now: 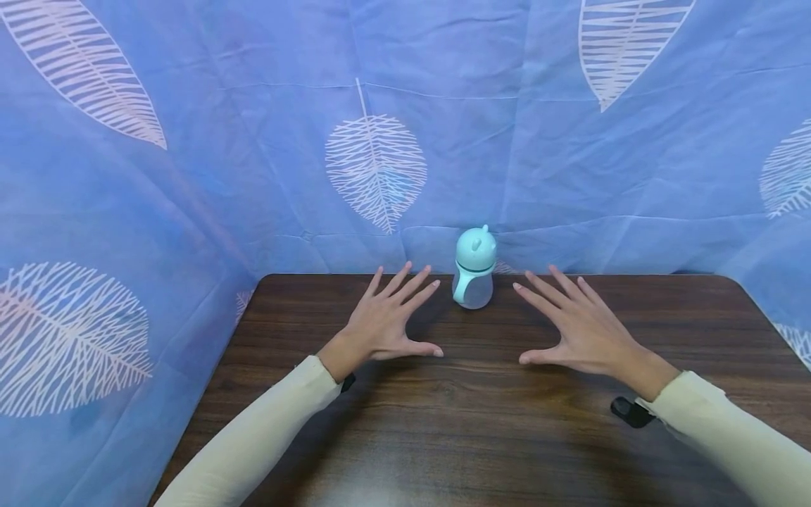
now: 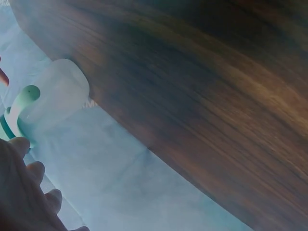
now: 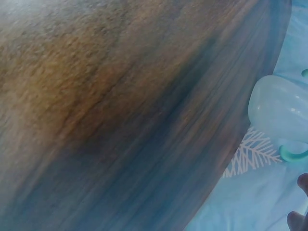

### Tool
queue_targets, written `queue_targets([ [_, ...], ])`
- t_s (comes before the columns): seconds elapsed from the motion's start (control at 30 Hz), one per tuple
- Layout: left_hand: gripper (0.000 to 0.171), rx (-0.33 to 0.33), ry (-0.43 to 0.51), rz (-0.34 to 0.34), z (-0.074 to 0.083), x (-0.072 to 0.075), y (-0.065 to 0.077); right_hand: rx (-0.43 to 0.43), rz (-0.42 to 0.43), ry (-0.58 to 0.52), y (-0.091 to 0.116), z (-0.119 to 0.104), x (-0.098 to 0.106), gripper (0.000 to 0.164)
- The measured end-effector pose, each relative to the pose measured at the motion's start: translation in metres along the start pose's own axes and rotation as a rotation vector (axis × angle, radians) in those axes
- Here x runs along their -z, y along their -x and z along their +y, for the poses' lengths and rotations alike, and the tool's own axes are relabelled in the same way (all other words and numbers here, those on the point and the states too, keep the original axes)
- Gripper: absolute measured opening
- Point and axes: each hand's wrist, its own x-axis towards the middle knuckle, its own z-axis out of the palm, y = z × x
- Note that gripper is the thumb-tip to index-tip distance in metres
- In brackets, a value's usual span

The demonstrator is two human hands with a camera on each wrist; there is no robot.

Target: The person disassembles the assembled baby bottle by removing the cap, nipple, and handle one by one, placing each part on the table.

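A child's sippy cup (image 1: 474,267) with a mint-green domed lid, a mint handle and a translucent body stands upright near the table's far edge. To its left my left hand (image 1: 386,320) is held with fingers spread, apart from the cup. My right hand (image 1: 579,327) is spread likewise on the other side and does not touch it. In the left wrist view the cup's clear body (image 2: 60,94) and handle show beyond the fingertips (image 2: 36,171). The right wrist view shows part of the cup (image 3: 279,108) at its right border, with two fingertips (image 3: 297,221) below.
A dark brown wooden table (image 1: 443,422) with rounded far corners lies under both hands. Blue fabric (image 1: 475,155) printed with white leaves hangs behind the table and along its sides. A small black object (image 1: 630,412) sits at the right wrist's cuff.
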Motion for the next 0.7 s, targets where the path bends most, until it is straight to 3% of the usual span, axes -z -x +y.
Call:
queue_targets([
  [0.47,0.121,0.011,0.009,0.029,-0.011,-0.006,0.014,-0.031,-0.004,0.003,0.012,0.009,0.002,0.121],
  [0.7,0.124,0.031,0.092,0.015,-0.013,-0.008,0.017,-0.048,-0.006,-0.018,0.016,0.010,0.001,0.123],
])
